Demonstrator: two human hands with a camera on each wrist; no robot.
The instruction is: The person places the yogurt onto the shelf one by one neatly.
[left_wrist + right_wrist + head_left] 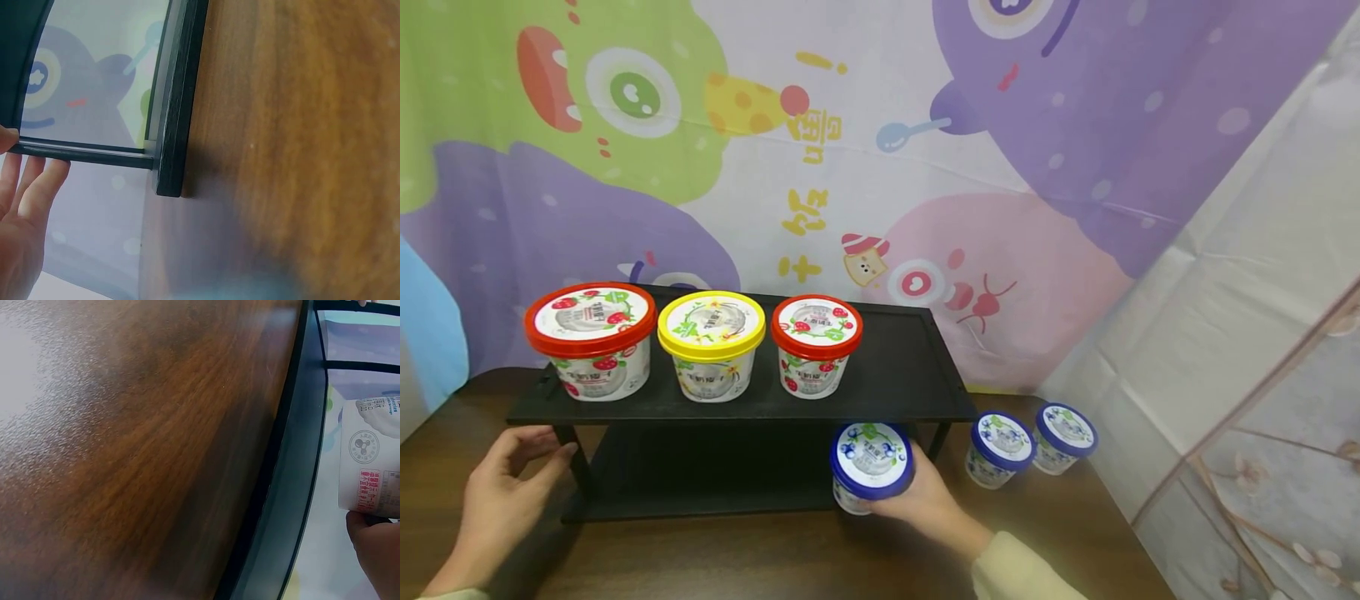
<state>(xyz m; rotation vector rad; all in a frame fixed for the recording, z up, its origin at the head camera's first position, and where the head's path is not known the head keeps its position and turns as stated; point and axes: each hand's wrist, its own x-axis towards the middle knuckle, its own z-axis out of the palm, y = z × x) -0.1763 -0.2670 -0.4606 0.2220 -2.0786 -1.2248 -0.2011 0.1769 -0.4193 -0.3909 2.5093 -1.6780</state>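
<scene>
My left hand (508, 492) is at the left end of a two-tier black shelf (910, 358). In the left wrist view, thumb and fingers lie on either side of its post (87, 156). My right hand (932, 504) grips a blue-lidded tub (871, 458) with blueberry pictures, at the front right of the lower tier. The right wrist view shows that tub's printed white side (369, 462) above the lower tier's edge (284, 481). On the upper tier stand a large red-lidded tub (593, 342), a yellow-lidded tub (712, 346) and a smaller red-lidded tub (817, 346).
Two more blue-lidded tubs, a nearer one (1000, 450) and a farther one (1063, 437), stand on the wooden table (760, 554) to the right of the shelf. A cartoon-printed cloth (850, 183) hangs behind, and a pale flowered cloth (1240, 333) borders the right side.
</scene>
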